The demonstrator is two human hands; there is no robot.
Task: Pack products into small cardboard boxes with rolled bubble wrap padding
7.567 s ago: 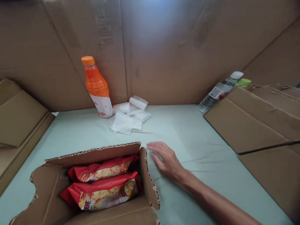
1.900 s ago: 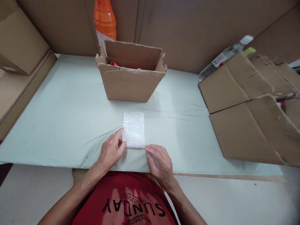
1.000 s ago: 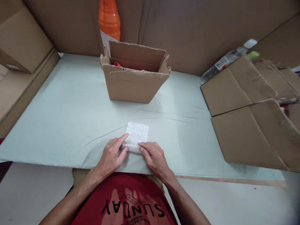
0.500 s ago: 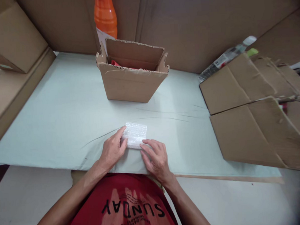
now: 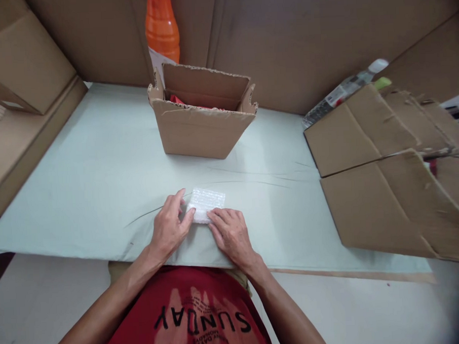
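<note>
A small rectangular piece of clear bubble wrap (image 5: 207, 198) lies flat on the pale green cloth of the table, close to the front edge. At its left side is my left hand (image 5: 170, 224), fingers spread apart; the thumb tip touches the wrap's lower left corner while the index finger is raised off it. My right hand (image 5: 231, 234) has its fingertips over the near edge of the wrap and its thumb just below, pinching that edge. Whether anything lies inside the wrap, I cannot tell.
Beyond the wrap stands an open cardboard box (image 5: 197, 130) with something red inside. Behind it is an orange bottle (image 5: 162, 30). Cardboard boxes (image 5: 371, 201) and a clear plastic bottle (image 5: 343, 93) are on the right. Another cardboard box (image 5: 38, 58) sits at the far left.
My right hand has slid left along the wrap's near edge. My left index finger has lifted off the wrap, and the near edge now looks folded slightly farther up.
</note>
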